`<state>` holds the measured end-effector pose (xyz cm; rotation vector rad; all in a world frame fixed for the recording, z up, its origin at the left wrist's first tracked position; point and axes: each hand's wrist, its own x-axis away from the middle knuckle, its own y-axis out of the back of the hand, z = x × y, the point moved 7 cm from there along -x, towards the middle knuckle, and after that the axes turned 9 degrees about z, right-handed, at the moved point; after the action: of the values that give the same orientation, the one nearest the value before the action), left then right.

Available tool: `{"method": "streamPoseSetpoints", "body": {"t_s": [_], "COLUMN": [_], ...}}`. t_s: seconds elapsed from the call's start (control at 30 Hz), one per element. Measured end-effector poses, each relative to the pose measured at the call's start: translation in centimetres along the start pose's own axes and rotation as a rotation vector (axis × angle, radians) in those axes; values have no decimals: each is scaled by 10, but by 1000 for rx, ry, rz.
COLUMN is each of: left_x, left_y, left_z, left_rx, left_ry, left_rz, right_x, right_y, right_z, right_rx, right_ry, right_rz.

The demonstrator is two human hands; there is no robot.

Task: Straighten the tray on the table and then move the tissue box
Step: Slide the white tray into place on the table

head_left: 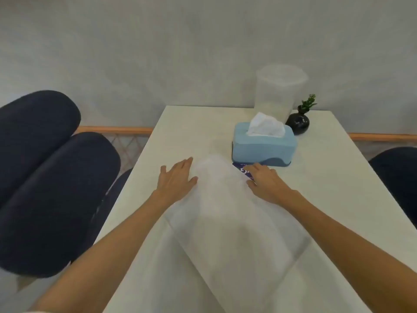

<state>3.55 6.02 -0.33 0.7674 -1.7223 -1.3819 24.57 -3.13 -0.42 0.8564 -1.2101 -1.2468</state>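
White table with a tray, tissue box, container, vase and card

A white rectangular table (180,136) is carrying everything, and a pale translucent tray (228,213), blurred, is lying skewed across its middle, corners pointing toward the table's edges. Just beyond the tray's far corner a blue tissue box (264,146) is sitting with a white tissue (266,125) poking up from its slot. A dark blue printed card (244,171) is lying flat between the tissue box and the tray. Behind the tissue box a clear lidded plastic container (279,91) is standing upright, and a small black vase (298,124) with a green sprig (308,102) is sitting just right of that container.
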Motion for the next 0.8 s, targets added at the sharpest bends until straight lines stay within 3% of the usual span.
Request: {"method": "streamPoseSetpoints", "body": {"t_s": [0.17, 0.43, 0.67, 0.8], "left_x": [12, 25, 24, 35], "left_y": [-15, -29, -25, -37], "left_z": [40, 78, 92, 88], "left_rx": [79, 196, 454, 559], "left_ry": [196, 365, 410, 451], "left_rz": [28, -32, -156, -89], "right_x": [-3, -14, -16, -18], "right_y": [-17, -29, -28, -28], "right_z": [-1, -12, -17, -16], "right_rx": [-50, -112, -101, -100], "right_ry": [-68, -201, -285, -289], "right_rz": [58, 74, 38, 13]}}
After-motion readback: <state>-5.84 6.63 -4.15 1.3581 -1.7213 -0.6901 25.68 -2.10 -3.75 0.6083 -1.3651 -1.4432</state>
